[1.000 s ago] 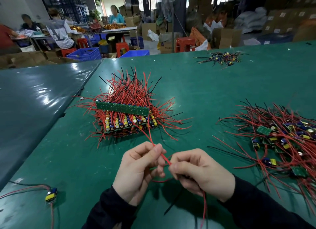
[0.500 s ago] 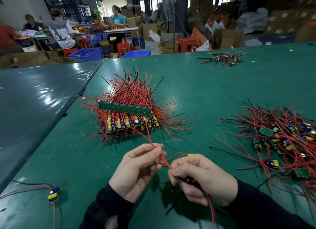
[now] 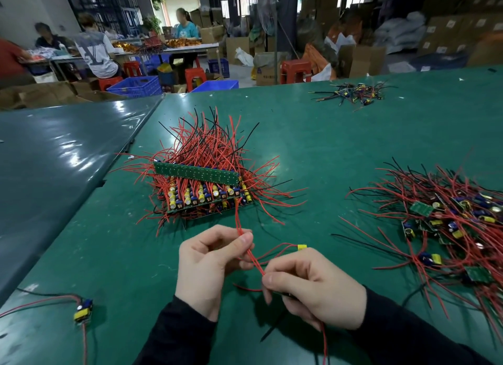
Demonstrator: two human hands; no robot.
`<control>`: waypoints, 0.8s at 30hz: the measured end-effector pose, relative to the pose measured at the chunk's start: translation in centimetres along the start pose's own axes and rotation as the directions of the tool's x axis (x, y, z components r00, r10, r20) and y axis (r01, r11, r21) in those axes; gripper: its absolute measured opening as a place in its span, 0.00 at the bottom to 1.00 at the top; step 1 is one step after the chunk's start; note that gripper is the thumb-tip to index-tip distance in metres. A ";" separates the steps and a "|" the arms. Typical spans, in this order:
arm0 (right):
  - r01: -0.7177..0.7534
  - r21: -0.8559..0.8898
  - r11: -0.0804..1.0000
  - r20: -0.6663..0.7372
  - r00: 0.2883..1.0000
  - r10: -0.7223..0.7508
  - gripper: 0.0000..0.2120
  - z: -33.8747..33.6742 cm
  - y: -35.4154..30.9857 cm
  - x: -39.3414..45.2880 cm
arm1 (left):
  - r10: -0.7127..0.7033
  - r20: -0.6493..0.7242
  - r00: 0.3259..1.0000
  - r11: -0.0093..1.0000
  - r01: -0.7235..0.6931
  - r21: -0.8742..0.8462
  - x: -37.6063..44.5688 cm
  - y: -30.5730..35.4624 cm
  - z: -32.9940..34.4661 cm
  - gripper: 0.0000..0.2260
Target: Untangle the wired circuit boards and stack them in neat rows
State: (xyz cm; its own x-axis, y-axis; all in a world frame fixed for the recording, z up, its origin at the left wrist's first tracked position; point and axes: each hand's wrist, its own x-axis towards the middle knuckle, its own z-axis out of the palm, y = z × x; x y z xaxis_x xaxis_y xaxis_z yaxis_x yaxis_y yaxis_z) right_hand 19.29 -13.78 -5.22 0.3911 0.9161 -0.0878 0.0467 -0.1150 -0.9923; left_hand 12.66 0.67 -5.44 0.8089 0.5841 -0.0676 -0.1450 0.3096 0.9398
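1. Since a second ago both hands have eased apart a little, and a yellow part [image 3: 301,246] on a looped red lead now shows just above the right hand [image 3: 315,288] — before, it was hidden.
2. Left hand [image 3: 211,264] pinches a pair of red wires [image 3: 239,223] between thumb and forefinger; the wires run up to the near edge of the stack [image 3: 202,190].
3. Right hand is curled round the same wires lower down, pinching them at the fingertips, with something dark in its palm that I cannot make out. A red lead and a black one trail out below it.
4. That stack sits ahead of the hands: boards in rows, one long green board [image 3: 196,172] across the top, wires bristling out all round.
5. To the right lies the tangle [image 3: 446,223] — loose boards knotted in red and black wire, well apart from the stack.
6. One stray board [image 3: 83,310] lies near the left edge; a small heap [image 3: 351,92] lies far back on the table.
7. Blue crates [image 3: 136,85] stand on the floor beyond; what they hold I cannot tell. Cardboard boxes are piled at the back.
8. Green table [image 3: 340,147], with a glossy darker one [image 3: 54,160] beside it on the left. Red stools and people seated at another bench fill the room behind.
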 end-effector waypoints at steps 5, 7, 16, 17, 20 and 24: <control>-0.013 -0.017 1.000 0.003 1.000 0.013 0.14 -0.1 0.0 -0.1 | 0.008 -0.042 0.999 1.000 -0.008 -0.007 0.4 -0.1 -0.4 0.04; -0.015 0.000 1.000 0.018 1.000 0.015 0.12 -0.1 -0.2 -0.1 | -0.021 -0.029 0.999 0.998 0.019 -0.055 0.4 0.2 -0.6 0.04; -0.043 -0.036 0.998 0.045 0.998 0.044 0.15 0.1 -0.1 -0.1 | 0.021 -0.109 0.994 0.998 -0.015 0.056 0.5 0.0 -0.5 0.04; -0.044 -0.033 0.998 0.047 0.998 0.046 0.15 0.1 -0.1 -0.1 | 0.005 -0.119 0.993 1.000 -0.002 0.026 0.7 0.1 -0.8 0.02; -0.038 -0.036 0.999 0.047 0.998 0.040 0.14 0.1 0.0 0.1 | 0.055 -0.139 0.989 0.998 -0.051 0.029 1.0 0.3 -1.2 0.04; -0.021 -0.038 0.999 0.065 0.998 0.024 0.11 0.2 0.1 0.2 | 0.137 -0.126 0.983 0.983 -0.119 0.140 0.8 0.0 -1.0 0.05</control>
State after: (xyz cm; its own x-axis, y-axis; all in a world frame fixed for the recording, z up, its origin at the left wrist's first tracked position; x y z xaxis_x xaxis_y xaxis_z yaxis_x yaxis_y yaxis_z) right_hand 19.13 -13.56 -5.39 0.3316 0.9362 -0.1166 0.0736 -0.1489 -0.9861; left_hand 12.69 1.91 -5.79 0.7032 0.7108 0.0197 -0.1585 0.1297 0.9788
